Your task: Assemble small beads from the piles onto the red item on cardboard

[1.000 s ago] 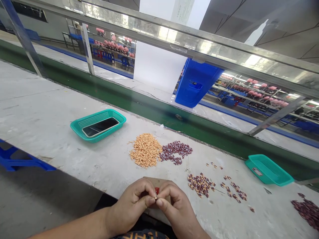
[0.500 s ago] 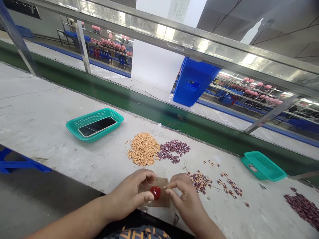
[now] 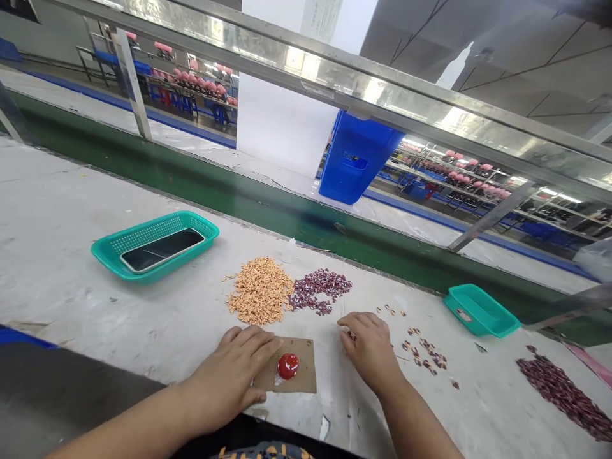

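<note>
Logging the frame from the head camera: we saw the person's left hand (image 3: 229, 376) lying flat and open, palm down, fingers spread, its edge at the left side of a brown cardboard square (image 3: 303, 376). It held nothing we could see. On that card sat a glossy red dome-shaped bead (image 3: 287, 366), just beside the left hand's fingertips and apart from the right hand. The right hand (image 3: 370, 347) rested on the bench at about 1 o'clock from the card, palm down, fingers loosely curled. We could not tell if it had hold of anything, as the fingertips were partly hidden.

Around that, on the pale grey work bench (image 3: 95, 210): a heap of tan seed-like pieces (image 3: 261, 291) at 11 o'clock from the card, touching or nearly touching a heap of dark maroon speckled pieces (image 3: 320, 290) at 12 o'clock. Small mixed pieces (image 3: 423, 352) lay scattered at 3 o'clock, just past the right hand, and a longer maroon heap (image 3: 559, 392) lay further out at 3 o'clock. A teal plastic basket (image 3: 108, 252) at 10 o'clock held a smartphone (image 3: 160, 250); a second teal basket (image 3: 480, 310) sat at 2 o'clock. Beyond the bench ran a green conveyor belt (image 3: 306, 223) under a steel rail (image 3: 335, 83), with a blue crate (image 3: 356, 166) at 12 o'clock.
</note>
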Available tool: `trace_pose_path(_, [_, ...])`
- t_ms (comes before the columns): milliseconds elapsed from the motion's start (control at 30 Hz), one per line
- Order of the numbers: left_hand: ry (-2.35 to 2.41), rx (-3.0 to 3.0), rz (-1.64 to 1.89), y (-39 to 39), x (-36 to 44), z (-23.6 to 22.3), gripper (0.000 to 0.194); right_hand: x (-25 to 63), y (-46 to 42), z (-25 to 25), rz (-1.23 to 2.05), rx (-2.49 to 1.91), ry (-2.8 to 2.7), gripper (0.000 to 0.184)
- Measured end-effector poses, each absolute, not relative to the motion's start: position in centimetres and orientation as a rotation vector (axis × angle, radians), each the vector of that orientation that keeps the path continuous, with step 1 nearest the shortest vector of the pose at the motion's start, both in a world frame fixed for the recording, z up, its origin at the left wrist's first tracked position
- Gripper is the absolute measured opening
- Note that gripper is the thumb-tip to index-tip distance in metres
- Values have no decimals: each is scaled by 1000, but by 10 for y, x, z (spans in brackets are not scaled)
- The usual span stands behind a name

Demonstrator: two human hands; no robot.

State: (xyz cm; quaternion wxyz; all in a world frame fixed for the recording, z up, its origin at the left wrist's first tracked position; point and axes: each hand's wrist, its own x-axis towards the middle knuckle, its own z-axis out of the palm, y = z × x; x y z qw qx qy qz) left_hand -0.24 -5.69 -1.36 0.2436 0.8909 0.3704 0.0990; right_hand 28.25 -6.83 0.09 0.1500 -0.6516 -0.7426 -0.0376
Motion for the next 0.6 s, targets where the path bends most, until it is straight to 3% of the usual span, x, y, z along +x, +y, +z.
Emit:
trace_pose_path(133, [1076, 2469, 356, -42, -11, -14, 61, 264, -38, -1, -86, -1838, -2221, 17])
trace_pose_path(300, [1341, 2433, 585, -18, -44, -4, 40, 259, -19, -9, -65, -1804, -2290, 16])
trace_pose_path(433, [1307, 2469, 486, -11, -48, 5, 20, 258, -16, -10, -15, -1779, -2272, 20])
trace_pose_path(600, [1270, 2643, 297, -8, -25, 0, 16, 251, -25, -6, 110, -1764, -2171, 18])
